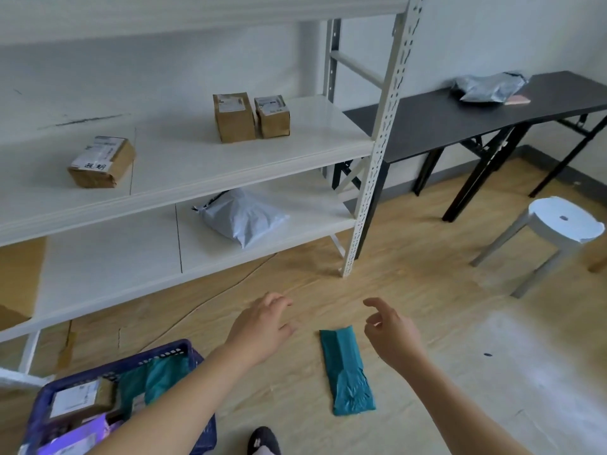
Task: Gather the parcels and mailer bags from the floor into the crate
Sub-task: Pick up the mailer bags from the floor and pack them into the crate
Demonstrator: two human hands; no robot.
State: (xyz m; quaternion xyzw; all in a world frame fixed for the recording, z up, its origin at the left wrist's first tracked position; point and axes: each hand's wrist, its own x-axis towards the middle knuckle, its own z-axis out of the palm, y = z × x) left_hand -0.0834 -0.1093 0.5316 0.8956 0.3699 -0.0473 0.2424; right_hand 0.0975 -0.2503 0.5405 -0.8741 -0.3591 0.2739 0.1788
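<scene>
Teal mailer bag lies on the floor at six o'clock, between my left grip and right grip, both loose and empty. Blue crate sits at eight o'clock.

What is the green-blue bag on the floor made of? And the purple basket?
The flat teal mailer bag looks like thin plastic film: it is crinkled with a soft sheen. The blue-purple crate looks like hard moulded plastic: stiff, slotted walls.

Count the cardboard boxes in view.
4. Left box on the shelf; two boxes side by side further right; crate box inside the crate. The crate may hide more.
</scene>
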